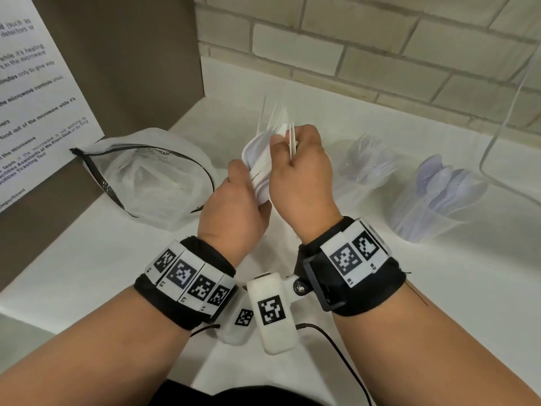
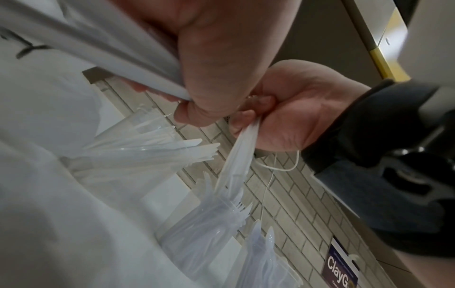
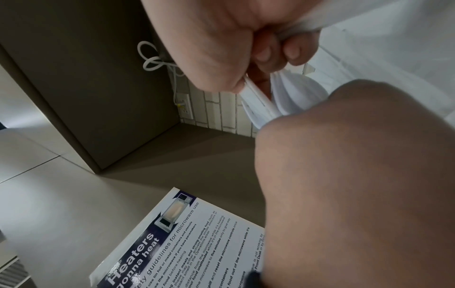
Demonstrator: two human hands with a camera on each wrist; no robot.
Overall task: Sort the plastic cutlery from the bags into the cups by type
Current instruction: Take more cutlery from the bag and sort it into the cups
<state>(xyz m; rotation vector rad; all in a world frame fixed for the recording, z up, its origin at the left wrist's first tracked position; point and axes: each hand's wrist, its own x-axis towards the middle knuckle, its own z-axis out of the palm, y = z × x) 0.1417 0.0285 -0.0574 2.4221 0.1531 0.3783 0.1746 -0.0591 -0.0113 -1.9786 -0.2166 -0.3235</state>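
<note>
My left hand (image 1: 244, 183) grips a fanned bundle of white plastic cutlery (image 1: 260, 159) above the counter. My right hand (image 1: 288, 145) is just beside it, thumb and fingers pinching two thin white pieces (image 1: 292, 139) at the bundle's edge; in the left wrist view these pieces (image 2: 240, 155) hang from the right hand (image 2: 248, 117). Three clear cups stand along the wall: one with knives (image 2: 138, 148), one with forks (image 2: 209, 224), one with spoons (image 1: 439, 197). An open clear bag (image 1: 146, 174) lies to the left.
A brown cabinet side with a printed microwave notice (image 1: 38, 92) closes the left. The brick wall (image 1: 380, 54) runs behind the cups. A clear plastic panel (image 1: 509, 118) stands at the far right. A cable (image 1: 345, 364) trails over the white counter near me.
</note>
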